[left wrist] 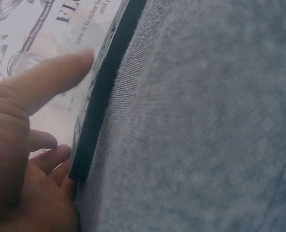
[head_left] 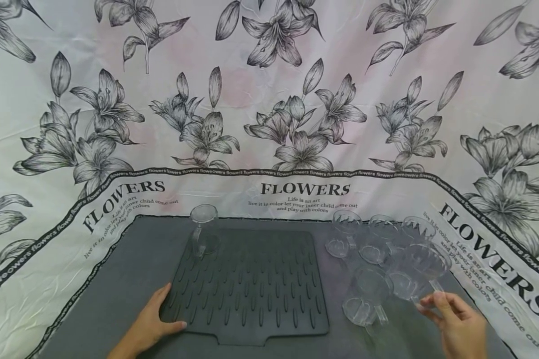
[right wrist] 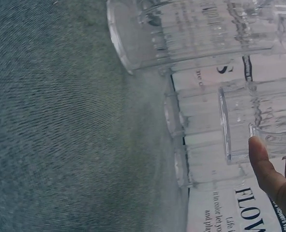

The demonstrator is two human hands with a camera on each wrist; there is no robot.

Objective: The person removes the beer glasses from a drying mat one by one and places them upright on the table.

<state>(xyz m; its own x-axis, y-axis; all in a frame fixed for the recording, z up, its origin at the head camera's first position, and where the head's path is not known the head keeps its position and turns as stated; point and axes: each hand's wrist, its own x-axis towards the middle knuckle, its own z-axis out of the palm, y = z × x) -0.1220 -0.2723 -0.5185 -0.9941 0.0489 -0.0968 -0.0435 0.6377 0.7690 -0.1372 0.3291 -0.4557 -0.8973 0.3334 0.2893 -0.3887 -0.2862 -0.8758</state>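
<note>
A dark grey dish drying mat (head_left: pixel 251 299), with rows of raised ridges and a front lip, lies on the grey cloth. My left hand (head_left: pixel 150 319) touches its front left corner, thumb and fingers extended; the left wrist view shows the thumb (left wrist: pixel 60 75) beside the mat's edge (left wrist: pixel 97 106). On the mat's back left corner stands a clear mug (head_left: pixel 204 229). At the right, my right hand (head_left: pixel 460 321) pinches the handle of another clear mug (head_left: pixel 424 262). In the right wrist view that mug (right wrist: pixel 237 123) appears upright and raised off the cloth.
Several more clear mugs stand right of the mat: one in front (head_left: pixel 368 294) and others behind, such as the back left one (head_left: pixel 343 234). Their outlines overlap. A white flower-printed sheet (head_left: pixel 301 199) rises behind and around the grey cloth (head_left: pixel 121 269).
</note>
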